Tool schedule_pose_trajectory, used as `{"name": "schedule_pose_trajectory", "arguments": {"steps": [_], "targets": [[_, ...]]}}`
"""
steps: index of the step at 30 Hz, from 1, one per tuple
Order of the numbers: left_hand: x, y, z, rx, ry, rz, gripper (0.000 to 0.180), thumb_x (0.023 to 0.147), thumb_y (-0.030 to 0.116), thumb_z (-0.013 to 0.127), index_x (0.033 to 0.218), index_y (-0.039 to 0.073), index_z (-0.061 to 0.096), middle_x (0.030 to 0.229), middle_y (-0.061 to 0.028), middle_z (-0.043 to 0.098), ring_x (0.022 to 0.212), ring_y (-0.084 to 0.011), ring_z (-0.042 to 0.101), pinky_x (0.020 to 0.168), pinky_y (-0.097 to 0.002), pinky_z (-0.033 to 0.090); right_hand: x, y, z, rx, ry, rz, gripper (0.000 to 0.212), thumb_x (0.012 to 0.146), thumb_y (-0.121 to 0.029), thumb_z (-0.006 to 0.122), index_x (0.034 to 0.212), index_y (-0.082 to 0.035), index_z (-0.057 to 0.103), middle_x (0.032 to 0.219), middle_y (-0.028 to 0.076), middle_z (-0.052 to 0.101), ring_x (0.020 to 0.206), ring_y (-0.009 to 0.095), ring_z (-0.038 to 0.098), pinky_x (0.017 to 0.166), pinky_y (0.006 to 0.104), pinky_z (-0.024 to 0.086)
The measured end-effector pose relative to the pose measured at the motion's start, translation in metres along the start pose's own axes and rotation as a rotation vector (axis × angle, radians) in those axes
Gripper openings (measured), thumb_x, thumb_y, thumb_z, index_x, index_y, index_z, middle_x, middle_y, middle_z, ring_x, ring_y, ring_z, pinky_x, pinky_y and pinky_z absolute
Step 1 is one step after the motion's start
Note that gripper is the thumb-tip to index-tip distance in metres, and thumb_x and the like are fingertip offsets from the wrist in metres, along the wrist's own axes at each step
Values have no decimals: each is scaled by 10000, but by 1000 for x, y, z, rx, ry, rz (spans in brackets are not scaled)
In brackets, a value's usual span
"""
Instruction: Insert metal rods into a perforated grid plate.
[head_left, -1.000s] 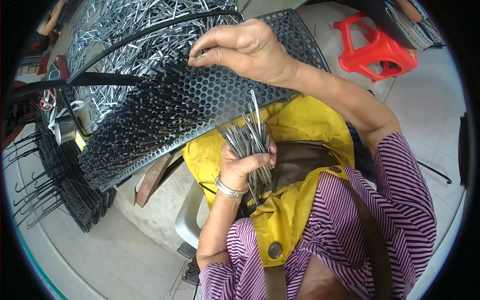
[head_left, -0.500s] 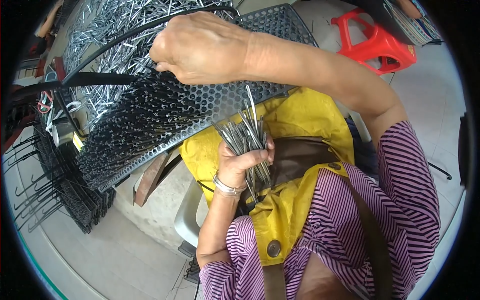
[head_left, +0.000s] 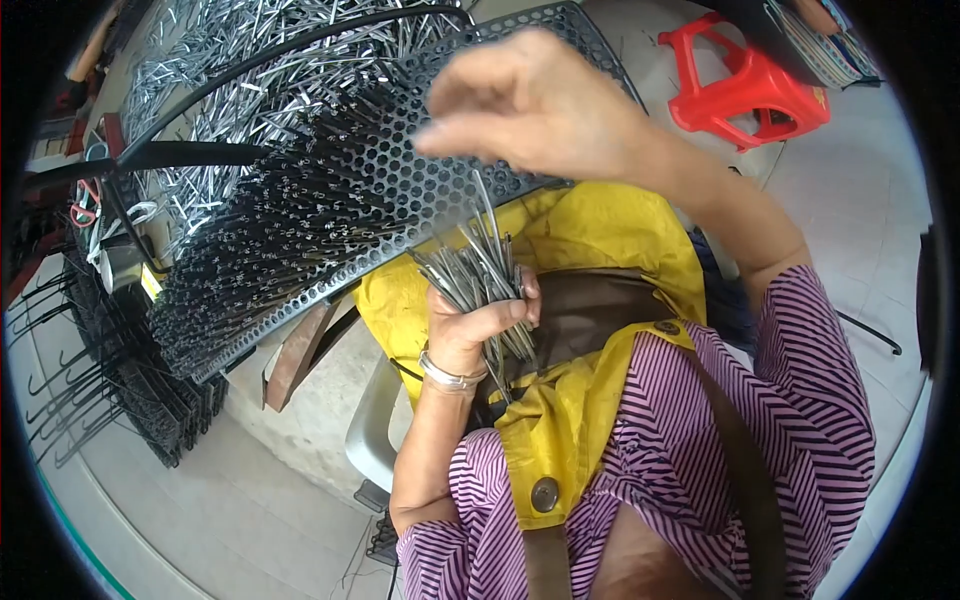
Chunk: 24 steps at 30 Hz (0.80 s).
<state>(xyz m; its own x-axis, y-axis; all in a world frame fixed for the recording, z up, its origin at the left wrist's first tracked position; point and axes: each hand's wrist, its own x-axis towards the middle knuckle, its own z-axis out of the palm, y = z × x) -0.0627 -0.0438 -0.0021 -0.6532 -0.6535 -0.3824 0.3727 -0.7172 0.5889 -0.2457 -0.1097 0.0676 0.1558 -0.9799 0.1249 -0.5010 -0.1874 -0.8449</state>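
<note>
My left hand [head_left: 475, 328] is closed around a bundle of thin grey metal rods [head_left: 462, 277], held in front of the yellow apron [head_left: 630, 225]. One rod sticks up higher than the others. Above the perforated rack [head_left: 440, 192] hovers my right hand [head_left: 560, 110], slightly blurred, its thumb and curled fingers apart and nothing visible between them. Many dark rods [head_left: 270, 235] stand packed in the rack's holes on the left side. Bare holes show on the rack's right part, beneath my right hand.
Loose silvery rods [head_left: 300, 85] lie heaped beyond the rack. A black bent bar [head_left: 290, 40] arches over them. Racks with black hooks [head_left: 130, 360] stand at the left, near red-handled scissors [head_left: 84, 205]. A red plastic stool [head_left: 745, 95] is at the far right.
My right hand has moved right, away from the standing rods, and its fingers have opened. My left hand keeps its bundle in nearly the same place.
</note>
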Motion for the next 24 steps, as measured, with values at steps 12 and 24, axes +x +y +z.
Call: {"name": "schedule_pose_trajectory", "arguments": {"steps": [12, 24], "targets": [[0, -1, 5, 39, 16, -8, 335, 573, -67, 608, 896, -51, 522, 746, -132, 585, 597, -205, 564, 540, -293, 475, -36, 8, 6, 564, -114, 269, 78, 785, -59, 556, 776, 12, 588, 575, 28, 566, 469, 55, 527, 412, 169, 408], [1, -2, 0, -45, 8, -2, 462, 566, -86, 598, 1006, 1, 486, 769, -157, 575, 612, -225, 560, 561, -311, 468, -4, -6, -22, 417, 203, 193, 60, 786, -5, 544, 760, 22, 590, 663, 34, 595, 534, 50, 508, 462, 176, 396]]}}
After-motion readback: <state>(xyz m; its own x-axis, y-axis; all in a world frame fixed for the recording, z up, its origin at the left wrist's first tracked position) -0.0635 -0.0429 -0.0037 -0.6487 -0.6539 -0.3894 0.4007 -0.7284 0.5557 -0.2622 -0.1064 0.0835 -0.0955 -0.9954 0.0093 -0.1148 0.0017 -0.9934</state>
